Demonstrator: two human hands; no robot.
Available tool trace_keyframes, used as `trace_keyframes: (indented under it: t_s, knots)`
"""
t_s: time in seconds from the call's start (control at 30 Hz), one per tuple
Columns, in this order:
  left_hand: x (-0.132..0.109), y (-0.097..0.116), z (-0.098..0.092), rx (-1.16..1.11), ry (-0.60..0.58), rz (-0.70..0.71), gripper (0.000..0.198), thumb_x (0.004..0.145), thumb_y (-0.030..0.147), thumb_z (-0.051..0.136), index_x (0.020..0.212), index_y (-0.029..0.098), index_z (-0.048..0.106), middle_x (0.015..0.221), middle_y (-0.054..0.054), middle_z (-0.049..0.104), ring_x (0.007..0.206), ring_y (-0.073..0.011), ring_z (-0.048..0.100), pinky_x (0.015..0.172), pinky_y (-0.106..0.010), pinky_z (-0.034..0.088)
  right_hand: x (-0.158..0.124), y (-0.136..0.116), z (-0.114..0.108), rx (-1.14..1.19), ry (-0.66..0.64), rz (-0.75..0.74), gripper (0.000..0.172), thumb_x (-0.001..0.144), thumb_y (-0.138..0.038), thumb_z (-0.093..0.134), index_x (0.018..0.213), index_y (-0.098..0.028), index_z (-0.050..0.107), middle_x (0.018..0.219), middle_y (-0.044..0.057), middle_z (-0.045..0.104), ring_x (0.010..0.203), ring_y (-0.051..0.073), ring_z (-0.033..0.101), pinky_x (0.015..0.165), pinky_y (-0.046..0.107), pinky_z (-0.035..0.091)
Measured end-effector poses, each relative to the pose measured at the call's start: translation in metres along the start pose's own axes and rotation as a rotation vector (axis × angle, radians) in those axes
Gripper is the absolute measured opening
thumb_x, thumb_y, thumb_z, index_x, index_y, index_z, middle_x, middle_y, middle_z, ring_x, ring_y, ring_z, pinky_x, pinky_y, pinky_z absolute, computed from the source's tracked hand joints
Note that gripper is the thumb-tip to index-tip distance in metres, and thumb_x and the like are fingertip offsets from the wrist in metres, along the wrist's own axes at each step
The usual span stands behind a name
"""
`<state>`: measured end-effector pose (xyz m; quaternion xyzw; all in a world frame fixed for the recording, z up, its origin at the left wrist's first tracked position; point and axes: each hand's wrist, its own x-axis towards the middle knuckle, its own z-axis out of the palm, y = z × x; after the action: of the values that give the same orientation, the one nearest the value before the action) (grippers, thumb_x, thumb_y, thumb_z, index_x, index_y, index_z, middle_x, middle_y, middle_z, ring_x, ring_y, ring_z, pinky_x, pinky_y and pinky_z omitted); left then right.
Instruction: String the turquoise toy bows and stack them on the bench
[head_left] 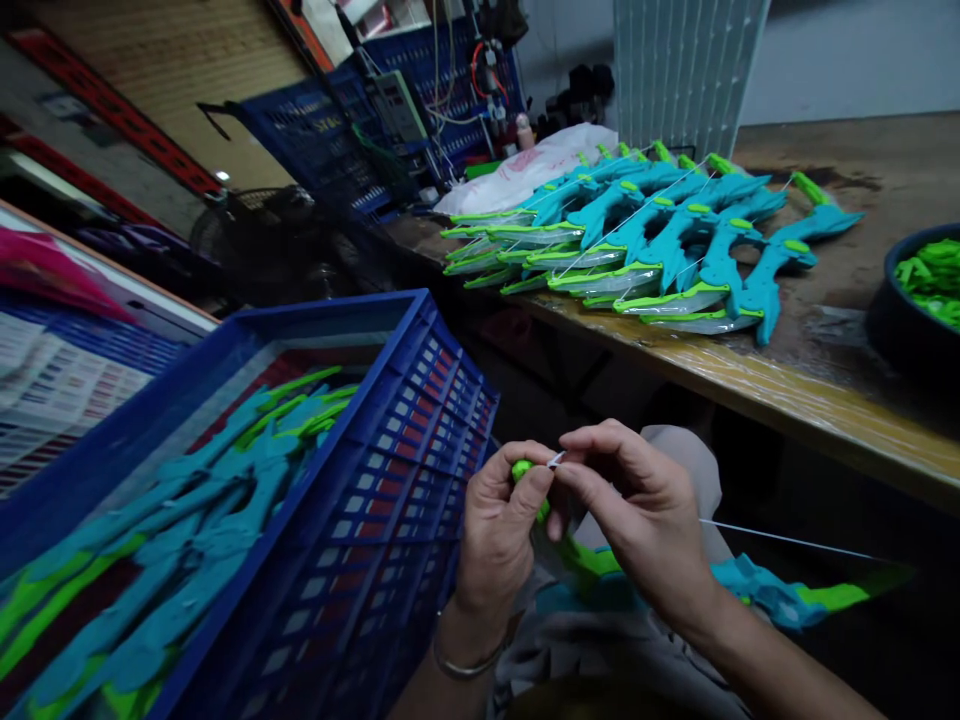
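A teal and green toy bow (772,592) lies across my lap, partly hidden behind my hands. My left hand (495,530) is closed round its green limb tip, with thumb and forefinger together at the end. My right hand (649,510) pinches the white string (784,537) between thumb and fingertips, right beside the left fingertips. A short bit of the string shows between the two hands at the tip. From behind my right hand the rest of it runs taut towards the bow's far right end, which is blurred.
To my left stands a blue plastic crate (405,400) holding several similar bows. More strung bows (675,230) are piled on the wooden table (750,375) ahead. A dark basin (892,310) with small green parts is at the table's right. A white plastic bag (510,182) lies behind the pile.
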<state>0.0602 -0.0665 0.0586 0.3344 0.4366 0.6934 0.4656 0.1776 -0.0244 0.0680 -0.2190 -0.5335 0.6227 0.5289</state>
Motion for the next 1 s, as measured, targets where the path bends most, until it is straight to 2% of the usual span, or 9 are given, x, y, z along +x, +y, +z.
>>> trace_keyframes:
  t_s: [0.2, 0.3, 0.37, 0.47, 0.53, 0.6, 0.7, 0.8, 1.0]
  knots:
    - [0.002, -0.001, -0.005, -0.041, -0.037, -0.014, 0.016, 0.085, 0.037, 0.083, 0.083, 0.022, 0.075, 0.054, 0.005, 0.06, 0.04, -0.0065, 0.052, 0.041, -0.013, 0.043, 0.005, 0.004, -0.002, 0.033, -0.005, 0.021, 0.012, 0.094, -0.018, 0.071, 0.105, -0.022, 0.073, 0.094, -0.001, 0.058, 0.054, 0.009, 0.067, 0.047, 0.02, 0.055]
    - [0.002, 0.0, -0.005, -0.05, -0.045, -0.032, 0.021, 0.084, 0.038, 0.083, 0.08, 0.02, 0.073, 0.056, 0.004, 0.06, 0.039, -0.007, 0.051, 0.04, -0.014, 0.042, 0.008, 0.002, -0.006, -0.039, -0.036, 0.056, 0.004, 0.09, -0.021, 0.076, 0.092, -0.018, 0.073, 0.092, 0.001, 0.059, 0.057, 0.009, 0.065, 0.046, 0.019, 0.053]
    - [0.001, 0.001, -0.004, -0.044, -0.035, -0.047, 0.025, 0.084, 0.04, 0.082, 0.079, 0.019, 0.071, 0.057, 0.004, 0.06, 0.039, -0.0067, 0.049, 0.04, -0.015, 0.04, 0.008, 0.0, -0.008, -0.109, -0.085, 0.057, 0.015, 0.093, -0.023, 0.074, 0.081, -0.017, 0.067, 0.084, 0.001, 0.061, 0.059, 0.01, 0.065, 0.051, 0.02, 0.053]
    - [-0.001, 0.002, -0.001, 0.021, 0.02, -0.072, 0.03, 0.088, 0.042, 0.077, 0.075, 0.017, 0.066, 0.055, 0.004, 0.055, 0.041, -0.0063, 0.046, 0.041, -0.015, 0.037, 0.004, -0.003, -0.01, -0.35, -0.108, -0.133, 0.017, 0.096, -0.016, 0.068, 0.08, -0.017, 0.063, 0.081, 0.001, 0.061, 0.068, 0.011, 0.064, 0.062, 0.022, 0.053]
    - [-0.001, 0.003, 0.0, 0.085, 0.061, -0.085, 0.033, 0.09, 0.043, 0.073, 0.073, 0.017, 0.063, 0.053, 0.004, 0.051, 0.042, -0.0066, 0.044, 0.041, -0.016, 0.035, 0.001, -0.003, -0.011, -0.499, -0.129, -0.287, 0.013, 0.097, -0.011, 0.064, 0.087, -0.017, 0.065, 0.085, 0.002, 0.062, 0.072, 0.011, 0.062, 0.065, 0.021, 0.052]
    - [-0.001, 0.003, 0.0, 0.133, 0.082, -0.093, 0.036, 0.092, 0.045, 0.071, 0.072, 0.017, 0.062, 0.053, 0.004, 0.051, 0.042, -0.0069, 0.043, 0.041, -0.017, 0.032, -0.002, -0.003, -0.012, -0.56, -0.182, -0.367, 0.013, 0.1, -0.007, 0.057, 0.097, -0.018, 0.065, 0.09, 0.004, 0.062, 0.073, 0.011, 0.062, 0.065, 0.021, 0.052]
    - [0.0, 0.001, -0.004, 0.15, 0.085, -0.105, 0.038, 0.092, 0.047, 0.07, 0.07, 0.017, 0.061, 0.054, 0.004, 0.052, 0.041, -0.0067, 0.043, 0.039, -0.017, 0.03, -0.004, -0.002, -0.013, -0.626, -0.232, -0.412, 0.02, 0.1, -0.005, 0.049, 0.104, -0.018, 0.064, 0.092, 0.006, 0.062, 0.074, 0.012, 0.062, 0.064, 0.022, 0.052]
    - [0.001, 0.0, -0.008, 0.141, 0.057, -0.135, 0.041, 0.091, 0.048, 0.072, 0.069, 0.017, 0.06, 0.054, 0.004, 0.052, 0.04, -0.0062, 0.042, 0.038, -0.017, 0.028, -0.003, -0.005, -0.013, -0.678, -0.188, -0.43, 0.021, 0.099, -0.004, 0.05, 0.103, -0.019, 0.064, 0.095, 0.007, 0.064, 0.076, 0.013, 0.065, 0.065, 0.023, 0.054]
    - [0.004, 0.002, -0.011, 0.076, -0.075, -0.155, 0.042, 0.089, 0.05, 0.075, 0.069, 0.016, 0.06, 0.048, 0.005, 0.05, 0.039, -0.0058, 0.04, 0.039, -0.016, 0.03, 0.004, -0.013, -0.011, -0.573, -0.177, -0.413, 0.015, 0.099, -0.005, 0.056, 0.1, -0.017, 0.065, 0.099, 0.007, 0.069, 0.083, 0.012, 0.067, 0.073, 0.02, 0.055]
